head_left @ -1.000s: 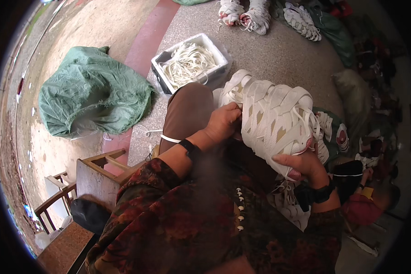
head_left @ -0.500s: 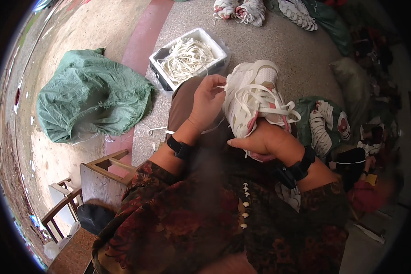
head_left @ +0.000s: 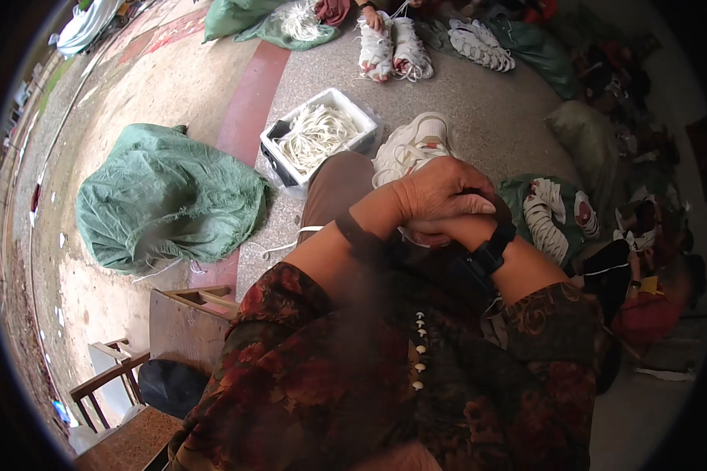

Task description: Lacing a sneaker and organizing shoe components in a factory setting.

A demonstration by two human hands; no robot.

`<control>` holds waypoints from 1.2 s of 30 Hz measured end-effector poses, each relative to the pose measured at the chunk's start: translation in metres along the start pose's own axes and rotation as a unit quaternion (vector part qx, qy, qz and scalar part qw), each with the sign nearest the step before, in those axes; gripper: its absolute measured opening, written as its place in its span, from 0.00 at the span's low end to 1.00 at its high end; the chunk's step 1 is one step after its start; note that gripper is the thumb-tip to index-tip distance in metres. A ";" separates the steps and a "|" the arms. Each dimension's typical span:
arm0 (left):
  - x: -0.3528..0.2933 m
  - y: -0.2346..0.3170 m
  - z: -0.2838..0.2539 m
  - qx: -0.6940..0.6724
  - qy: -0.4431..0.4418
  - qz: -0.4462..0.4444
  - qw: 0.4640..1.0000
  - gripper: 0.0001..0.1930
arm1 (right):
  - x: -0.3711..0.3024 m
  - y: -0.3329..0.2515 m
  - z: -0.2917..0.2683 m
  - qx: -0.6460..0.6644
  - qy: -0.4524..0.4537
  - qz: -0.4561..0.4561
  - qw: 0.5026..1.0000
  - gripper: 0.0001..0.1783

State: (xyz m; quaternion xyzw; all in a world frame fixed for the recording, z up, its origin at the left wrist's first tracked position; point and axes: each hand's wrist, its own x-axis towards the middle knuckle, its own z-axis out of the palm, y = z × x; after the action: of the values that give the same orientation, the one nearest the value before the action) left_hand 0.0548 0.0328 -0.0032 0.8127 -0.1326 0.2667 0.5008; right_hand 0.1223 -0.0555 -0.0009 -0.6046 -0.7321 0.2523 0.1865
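A white lace-up sneaker (head_left: 415, 145) with beige trim rests over my lap, its toe pointing away from me. My left hand (head_left: 444, 187) crosses over to the right at the shoe's near end, on top of my right wrist. Its fingers curl downward, and their tips are hidden. Beneath it, my right hand (head_left: 434, 229) points left beside the shoe's heel; most of its fingers are covered, so its hold cannot be seen. A loose white shoelace (head_left: 279, 250) trails out beside my left forearm.
Ahead stands a white foam box (head_left: 336, 96) of white laces. A green sack (head_left: 169, 196) lies left, a wooden stool (head_left: 184, 326) nearer. Laced shoes (head_left: 393, 49), with another person's hand (head_left: 375, 21) on them, lie at the far side. More shoes (head_left: 548, 220) sit right.
My left hand has moved right, from beside the shoe to across my right wrist. The right hand has turned inward and is now largely covered. The view has shifted, showing more of the far side.
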 end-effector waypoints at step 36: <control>0.019 0.009 -0.016 -0.498 0.034 -0.220 0.838 0.30 | -0.038 0.053 0.021 0.006 0.543 -0.079 0.836 0.07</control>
State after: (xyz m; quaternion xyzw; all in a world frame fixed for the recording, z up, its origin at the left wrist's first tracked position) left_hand 0.0614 0.0435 0.0193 0.4521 -0.0482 0.0756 0.8875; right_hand 0.1596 -0.0879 -0.0486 -0.5833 -0.5567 -0.1279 0.5775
